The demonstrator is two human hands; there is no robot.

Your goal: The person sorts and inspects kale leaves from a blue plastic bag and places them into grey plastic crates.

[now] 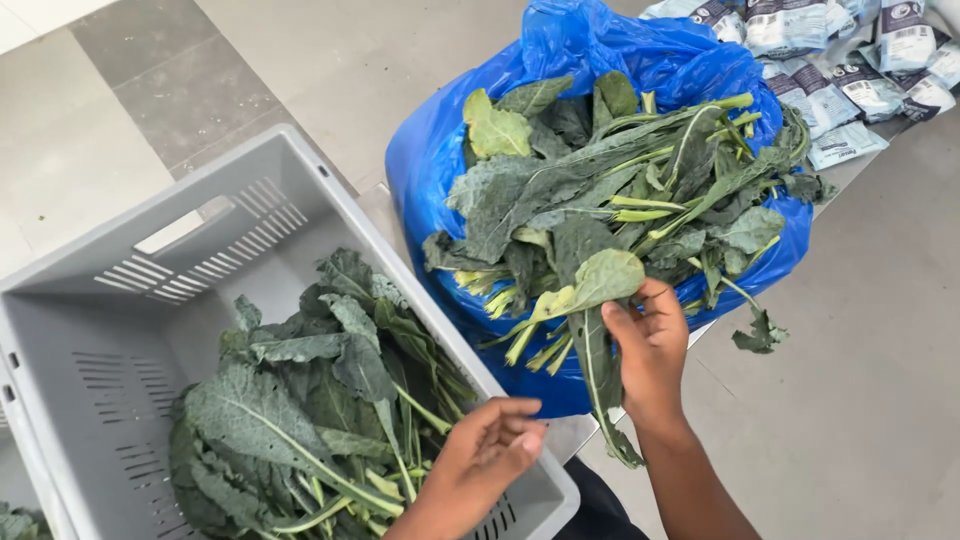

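A blue plastic bag point(430, 160) stands open and heaped with dark green kale leaves point(610, 180). My right hand point(650, 350) is at the bag's near side, gripping a few kale leaves point(596, 290) by their stems, one long leaf hanging down below the hand. My left hand point(485, 450) hovers over the near right corner of a grey plastic crate point(200, 235), fingers loosely curled and apart, holding nothing. Inside the crate lies a pile of kale leaves point(300, 400).
Several small printed packets point(850, 60) lie scattered at the top right behind the bag. Grey tiled floor point(200, 70) shows beyond the crate and a grey surface point(860, 380) to the right of the bag.
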